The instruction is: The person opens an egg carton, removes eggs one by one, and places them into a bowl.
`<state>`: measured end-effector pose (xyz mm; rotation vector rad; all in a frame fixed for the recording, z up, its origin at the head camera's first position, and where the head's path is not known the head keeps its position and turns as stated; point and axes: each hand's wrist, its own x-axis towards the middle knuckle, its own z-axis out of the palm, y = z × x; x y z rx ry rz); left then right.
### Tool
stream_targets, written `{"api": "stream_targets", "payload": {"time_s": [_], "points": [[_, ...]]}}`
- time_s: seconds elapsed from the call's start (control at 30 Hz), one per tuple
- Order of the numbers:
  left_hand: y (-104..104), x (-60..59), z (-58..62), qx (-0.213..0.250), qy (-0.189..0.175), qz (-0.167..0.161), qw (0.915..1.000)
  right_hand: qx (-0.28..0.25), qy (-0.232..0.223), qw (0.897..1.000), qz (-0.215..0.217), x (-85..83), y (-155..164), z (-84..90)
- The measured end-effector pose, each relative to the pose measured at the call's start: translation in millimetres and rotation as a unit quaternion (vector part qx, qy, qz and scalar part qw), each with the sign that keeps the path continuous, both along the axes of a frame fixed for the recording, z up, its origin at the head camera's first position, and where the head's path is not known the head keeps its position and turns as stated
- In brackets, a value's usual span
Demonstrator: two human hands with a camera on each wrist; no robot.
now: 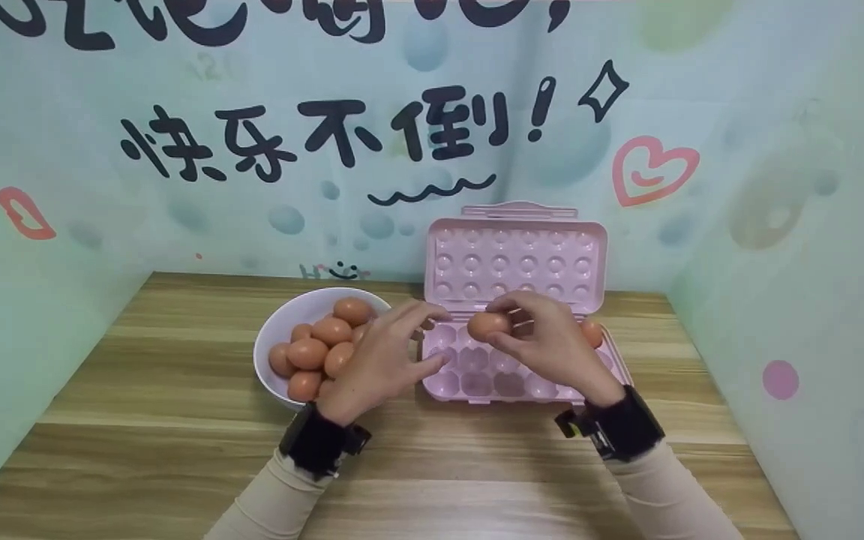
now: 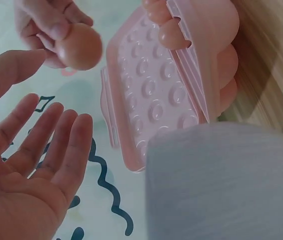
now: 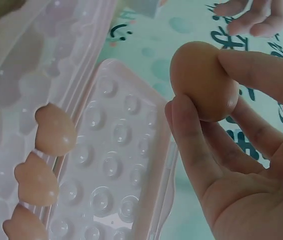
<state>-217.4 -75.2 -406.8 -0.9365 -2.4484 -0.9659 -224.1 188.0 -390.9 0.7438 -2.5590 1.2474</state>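
Over the back left part of a pink egg tray (image 1: 477,386), the right hand (image 1: 552,345) pinches a brown egg (image 1: 488,326) between thumb and fingertips, holding it just above the empty cups. From the right wrist view the same egg (image 3: 204,82) sits clamped by the thumb on one side and the curled fingers (image 3: 186,145) on the other, with the tray's dimpled lid (image 3: 116,165) standing open behind it. The left hand (image 1: 383,360) hangs beside the egg with nothing in it, its fingers straight and loosely spread, the fingertips close to the egg but apart from it; in the left wrist view its open palm (image 2: 26,170) faces up toward the egg (image 2: 79,46).

Several eggs already rest in the tray's far right cups; one (image 1: 591,334) peeks out past the right hand, and three (image 3: 55,131) show in a row in the right wrist view. The tray's lid (image 1: 514,259) leans upright against the back wall.

To the left of the tray, just beside it, a white bowl (image 1: 282,319) holds a heap of brown eggs (image 1: 319,349). Bowl and tray both stand on a wooden desk (image 1: 177,420). Both wrists wear black straps (image 1: 619,427) over pale sleeves. A pale blue backdrop (image 1: 177,112) with black lettering and a pink heart closes in the desk on three sides.
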Motion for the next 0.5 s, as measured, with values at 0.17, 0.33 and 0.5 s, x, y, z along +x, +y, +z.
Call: {"api": "stream_targets", "payload": {"time_s": [0.17, 0.33, 0.5], "points": [[6, 1.6, -3.8, 0.008, -0.001, -0.034, 0.9994, -0.042, -0.032, 0.999, -0.009, 15.0, 3, 0.8], [12, 5.3, -6.5, 0.023, 0.011, -0.052, 0.9983, -0.066, -0.047, 0.997, -0.005, 25.1, 1, -2.6], [18, 8.2, -8.3, 0.034, 0.009, -0.072, 0.9968, -0.082, -0.053, 0.995, 0.008, 27.8, -3, -8.5]]}}
